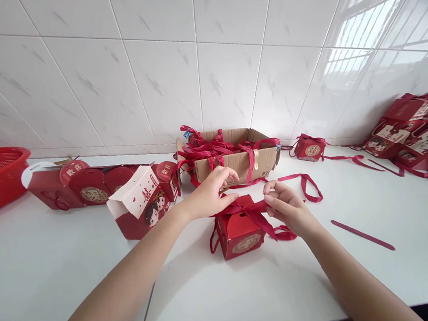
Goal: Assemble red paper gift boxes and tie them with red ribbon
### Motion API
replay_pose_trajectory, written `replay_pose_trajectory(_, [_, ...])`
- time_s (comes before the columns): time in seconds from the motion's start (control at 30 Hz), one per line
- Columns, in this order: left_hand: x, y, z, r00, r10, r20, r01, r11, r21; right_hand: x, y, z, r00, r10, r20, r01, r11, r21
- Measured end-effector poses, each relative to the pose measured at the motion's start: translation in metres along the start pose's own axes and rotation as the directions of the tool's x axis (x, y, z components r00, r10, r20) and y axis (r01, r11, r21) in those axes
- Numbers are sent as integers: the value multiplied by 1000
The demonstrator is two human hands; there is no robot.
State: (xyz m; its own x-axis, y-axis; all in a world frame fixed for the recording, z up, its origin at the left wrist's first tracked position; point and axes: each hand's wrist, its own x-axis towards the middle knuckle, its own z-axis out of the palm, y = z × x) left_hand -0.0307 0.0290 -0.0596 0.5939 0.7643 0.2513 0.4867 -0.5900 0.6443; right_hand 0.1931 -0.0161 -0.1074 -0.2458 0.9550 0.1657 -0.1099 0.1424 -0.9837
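A small red gift box (240, 228) with a gold round emblem stands on the white counter in front of me. A dark red ribbon (253, 208) crosses its top, with loops and tails hanging beside the box. My right hand (286, 206) pinches the ribbon at the box's right, thumb against the fingers. Over the box's left top edge is my left hand (215, 193), its thumb apart from its curved fingers and near the ribbon. A red cord handle (214, 238) hangs on the box's left side.
Behind stands a cardboard box (233, 166) full of red ribbons. Several red boxes (139, 207) stand at left, beside a red plastic basket (4, 181). A small tied box (309, 148) and a pile of gift boxes (414, 133) are at right. A flat red strip (363, 235) lies nearer.
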Motion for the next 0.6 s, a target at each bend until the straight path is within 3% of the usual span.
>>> replay_pose_trajectory(0.07, [-4, 9, -7, 998, -55, -14, 56, 989, 134, 3, 2, -1, 999, -15, -47, 15, 1000, -4])
replay_pose_trajectory(0.23, [-15, 21, -20, 955, -211, 209, 149, 949, 279, 6, 6, 4, 985, -99, -141, 74, 982, -173])
replay_pose_trajectory(0.4, [-22, 32, -31, 918, -310, 246, 188, 888, 419, 8, 12, -2, 961, -187, -205, 123, 950, -286])
replay_pose_trajectory(0.47, [-27, 37, -40, 874, -414, 255, 249, 832, 497, 10, 12, -14, 985, -147, -93, 118, 958, -260])
replay_pose_trajectory(0.53, [-34, 41, -49, 819, -525, 233, 331, 763, 554, 11, 12, -28, 993, -76, 95, 98, 963, -251])
replay_pose_trajectory(0.6, [-42, 44, -57, 787, -590, 180, 393, 705, 590, 11, 14, -39, 949, 6, 316, 99, 944, -316])
